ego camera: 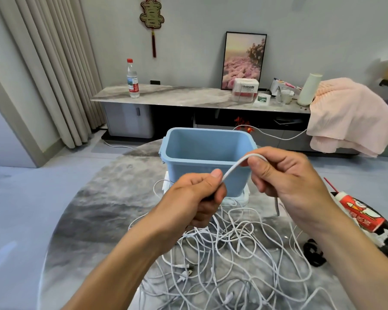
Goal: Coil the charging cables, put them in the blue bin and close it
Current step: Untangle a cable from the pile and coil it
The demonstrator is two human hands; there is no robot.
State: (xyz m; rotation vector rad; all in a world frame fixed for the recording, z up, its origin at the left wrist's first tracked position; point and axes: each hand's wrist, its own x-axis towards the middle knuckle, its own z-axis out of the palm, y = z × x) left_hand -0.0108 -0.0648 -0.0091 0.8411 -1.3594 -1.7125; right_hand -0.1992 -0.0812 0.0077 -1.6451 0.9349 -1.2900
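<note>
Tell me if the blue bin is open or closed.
Open: the blue bin has no lid on, and its bare inner walls show. No cable visible inside.

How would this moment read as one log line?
step: coiling | left hand: grips cable | right hand: pinches cable | blue bin: open, empty

Beige curtain (pixel 45 70), pale wall (pixel 188 30), marble-topped sideboard (pixel 177 95).
</note>
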